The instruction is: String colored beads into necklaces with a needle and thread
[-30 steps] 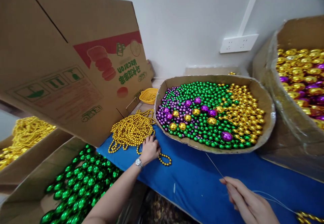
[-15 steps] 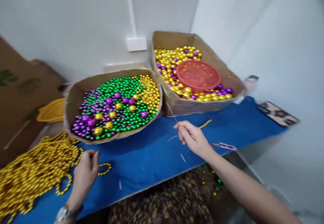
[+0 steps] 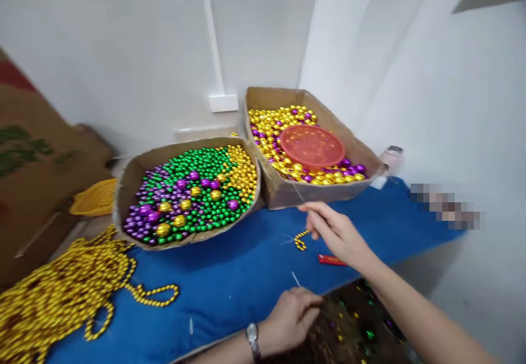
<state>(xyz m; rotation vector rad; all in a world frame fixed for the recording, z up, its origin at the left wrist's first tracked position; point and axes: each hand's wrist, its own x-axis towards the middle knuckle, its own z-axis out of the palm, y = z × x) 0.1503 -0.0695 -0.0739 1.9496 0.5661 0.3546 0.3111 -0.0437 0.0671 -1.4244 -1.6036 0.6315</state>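
My right hand point(image 3: 337, 235) is closed in a pinch around a thin needle point(image 3: 298, 194), whose tip points up toward the boxes. At the table's front edge, my left hand point(image 3: 293, 317), with a watch on the wrist, has its fingers curled together; what they hold, if anything, I cannot make out. A short string of gold beads point(image 3: 301, 241) lies just below the right hand, with thread ends beside it. Left of my hands, the left box point(image 3: 193, 238) holds small green, purple and gold beads with some larger ones on top.
A second box point(image 3: 283, 195) behind holds larger gold and purple beads and a red plastic bowl point(image 3: 312, 146). Gold bead strands point(image 3: 61, 287) heap at left on the blue cloth point(image 3: 230, 276). A red object point(image 3: 332, 260) lies near my right forearm. A yellow basket point(image 3: 94, 197) stands far left.
My left hand has moved right, from beside the gold strands to the table's front edge below my right hand. My right hand keeps the needle. The view has shifted, and the pink-handled snips no longer show.
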